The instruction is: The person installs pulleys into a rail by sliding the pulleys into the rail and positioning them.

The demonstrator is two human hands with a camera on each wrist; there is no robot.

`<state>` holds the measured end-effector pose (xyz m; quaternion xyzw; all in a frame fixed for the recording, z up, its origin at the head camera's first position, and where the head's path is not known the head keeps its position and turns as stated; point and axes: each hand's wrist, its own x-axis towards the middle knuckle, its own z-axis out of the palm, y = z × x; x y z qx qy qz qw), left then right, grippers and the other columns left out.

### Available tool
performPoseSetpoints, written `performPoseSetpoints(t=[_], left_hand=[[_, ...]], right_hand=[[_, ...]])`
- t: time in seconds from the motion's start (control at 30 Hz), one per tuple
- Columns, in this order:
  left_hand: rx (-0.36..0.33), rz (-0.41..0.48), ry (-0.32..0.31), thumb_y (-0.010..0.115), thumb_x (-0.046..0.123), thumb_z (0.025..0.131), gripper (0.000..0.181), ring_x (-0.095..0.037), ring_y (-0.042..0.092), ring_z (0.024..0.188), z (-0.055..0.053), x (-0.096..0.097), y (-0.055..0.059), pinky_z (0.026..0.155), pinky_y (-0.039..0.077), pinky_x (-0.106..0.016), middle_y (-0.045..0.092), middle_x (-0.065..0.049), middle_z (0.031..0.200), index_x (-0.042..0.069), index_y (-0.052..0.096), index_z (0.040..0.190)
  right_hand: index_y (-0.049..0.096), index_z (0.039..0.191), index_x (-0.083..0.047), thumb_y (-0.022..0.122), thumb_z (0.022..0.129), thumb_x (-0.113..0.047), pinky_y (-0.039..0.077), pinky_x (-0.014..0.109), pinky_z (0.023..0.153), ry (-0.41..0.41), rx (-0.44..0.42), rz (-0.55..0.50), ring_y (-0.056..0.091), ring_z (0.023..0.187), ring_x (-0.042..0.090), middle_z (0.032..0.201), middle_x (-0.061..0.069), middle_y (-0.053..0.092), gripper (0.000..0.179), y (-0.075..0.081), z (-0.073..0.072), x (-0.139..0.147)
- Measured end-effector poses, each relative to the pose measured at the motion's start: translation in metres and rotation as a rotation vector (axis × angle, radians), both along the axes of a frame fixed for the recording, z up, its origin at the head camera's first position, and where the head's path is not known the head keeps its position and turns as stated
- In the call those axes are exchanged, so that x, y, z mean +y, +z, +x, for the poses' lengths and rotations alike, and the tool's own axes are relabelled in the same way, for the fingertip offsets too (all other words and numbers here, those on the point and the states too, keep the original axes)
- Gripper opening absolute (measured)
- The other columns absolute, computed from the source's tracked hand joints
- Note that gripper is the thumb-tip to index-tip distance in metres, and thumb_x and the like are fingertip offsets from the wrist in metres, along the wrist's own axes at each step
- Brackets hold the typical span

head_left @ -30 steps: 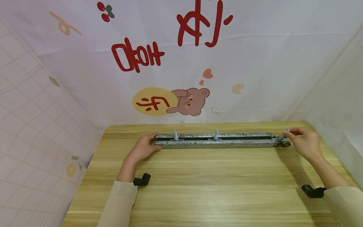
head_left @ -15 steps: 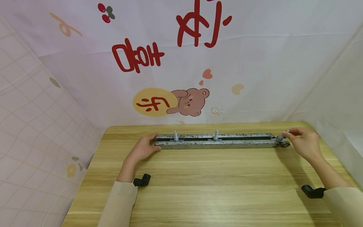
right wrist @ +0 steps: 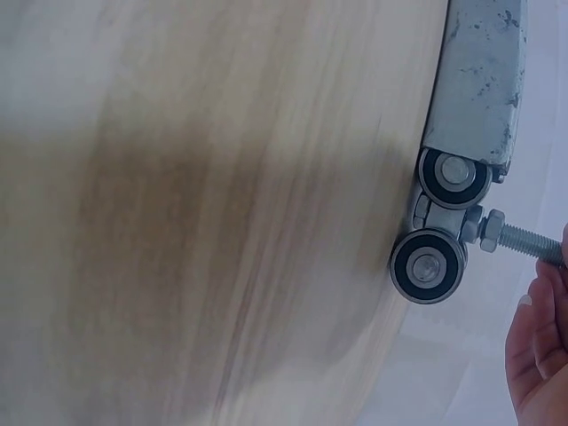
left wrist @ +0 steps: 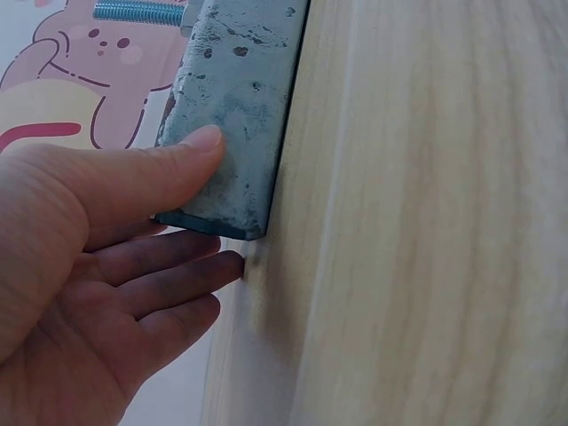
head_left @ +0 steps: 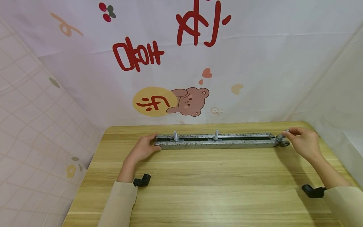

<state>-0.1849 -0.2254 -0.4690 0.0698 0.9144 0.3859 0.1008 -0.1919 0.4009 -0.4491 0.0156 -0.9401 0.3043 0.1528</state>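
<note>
A grey, scuffed steel channel rail (head_left: 212, 145) lies across the back of the table, its slot facing up. Two threaded bolts (head_left: 216, 135) stand up out of that slot. My left hand (head_left: 143, 147) grips the rail's left end; in the left wrist view the thumb presses one side wall and lower fingers stretch past the end. At the other end my right hand (head_left: 306, 142) pinches the bolt (right wrist: 528, 242) of a roller trolley (head_left: 284, 143). In the right wrist view one wheel (right wrist: 454, 171) sits at the rail's mouth, while the other wheel (right wrist: 427, 266) is outside.
Under everything is a wood-grain table (head_left: 210, 189) with rounded back corners. A white printed wall sheet (head_left: 255, 63) with a bear and red characters rises right behind the rail. Black angled pieces (head_left: 142, 180) stick out at both wrists, by the sleeves.
The trolley has edged very slightly left toward the rail, with my right hand still on its bolt. My left hand and the rail stay where they were.
</note>
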Motion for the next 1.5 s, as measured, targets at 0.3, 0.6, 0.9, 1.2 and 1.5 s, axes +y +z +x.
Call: performPoseSetpoints(t=[0.3, 0.6, 0.9, 1.2, 1.5], left_hand=[[-0.007, -0.003, 0.003, 0.077, 0.019, 0.098, 0.077, -0.039, 0.047, 0.143, 0.000, 0.000, 0.000, 0.111, 0.046, -0.056, 0.050, -0.024, 0.155, 0.001, 0.037, 0.162], [-0.011, 0.003, 0.003, 0.077, 0.019, 0.098, 0.077, -0.038, 0.047, 0.144, -0.001, 0.000, -0.001, 0.111, 0.046, -0.055, 0.050, -0.022, 0.155, 0.002, 0.037, 0.162], [-0.012, -0.002, -0.007, 0.077, 0.020, 0.098, 0.077, -0.039, 0.047, 0.144, -0.003, -0.001, 0.003, 0.111, 0.045, -0.056, 0.050, -0.023, 0.155, 0.002, 0.037, 0.162], [-0.016, 0.007, -0.009, 0.077, 0.019, 0.098, 0.077, -0.039, 0.047, 0.144, -0.004, -0.002, 0.004, 0.111, 0.046, -0.056, 0.051, -0.023, 0.155, 0.003, 0.036, 0.162], [-0.012, 0.006, -0.012, 0.077, 0.018, 0.098, 0.077, -0.039, 0.048, 0.143, -0.004, -0.001, 0.003, 0.110, 0.047, -0.056, 0.050, -0.023, 0.155, 0.002, 0.036, 0.162]], right_hand=[[0.075, 0.112, 0.009, 0.070, 0.103, -0.030, 0.044, 0.017, 0.056, -0.006, -0.018, 0.018, 0.046, 0.073, -0.019, 0.103, 0.029, 0.075, 0.040, 0.000, -0.003, -0.001], [0.075, 0.113, 0.008, 0.070, 0.103, -0.030, 0.046, 0.019, 0.055, 0.000, -0.030, 0.006, 0.048, 0.072, -0.017, 0.103, 0.029, 0.075, 0.040, 0.001, -0.004, -0.003], [0.075, 0.112, 0.008, 0.071, 0.103, -0.031, 0.047, 0.021, 0.053, 0.006, -0.048, -0.014, 0.052, 0.071, -0.014, 0.102, 0.028, 0.075, 0.040, 0.006, -0.002, -0.013], [0.075, 0.114, 0.008, 0.073, 0.101, -0.033, 0.049, 0.022, 0.054, -0.002, -0.079, -0.022, 0.053, 0.071, -0.014, 0.102, 0.027, 0.076, 0.043, 0.007, -0.003, -0.016], [0.076, 0.110, 0.009, 0.074, 0.101, -0.029, 0.047, 0.022, 0.051, 0.007, -0.051, -0.023, 0.055, 0.068, -0.011, 0.100, 0.027, 0.076, 0.039, 0.007, -0.003, -0.020]])
